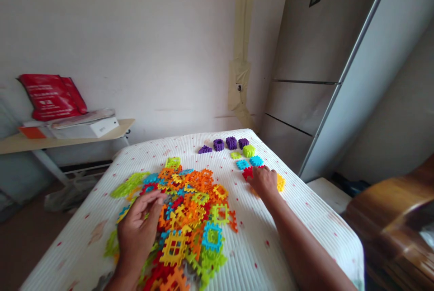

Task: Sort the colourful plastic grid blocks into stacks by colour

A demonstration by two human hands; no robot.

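A mixed heap of plastic interlocking building pieces (188,212) covers the left and middle of the table. My left hand (139,223) is at the heap's left side, thumb and fingers curled close together; what lies between the fingertips cannot be made out. My right hand (265,181) reaches to the right side, fingers bent down over the red pieces (248,172). Its fingertips are hidden behind the hand. Yellow pieces (280,183) lie just right of it. Beyond are blue pieces (257,161), a green stack (248,151) and several purple stacks (231,143).
A white quilted cloth (288,232) covers the table. To the right stands a tall grey refrigerator (305,65). At the left, a side table (124,129) bears a white box (84,129) and a red bag (50,96). A brown wooden object (393,200) is at the right edge.
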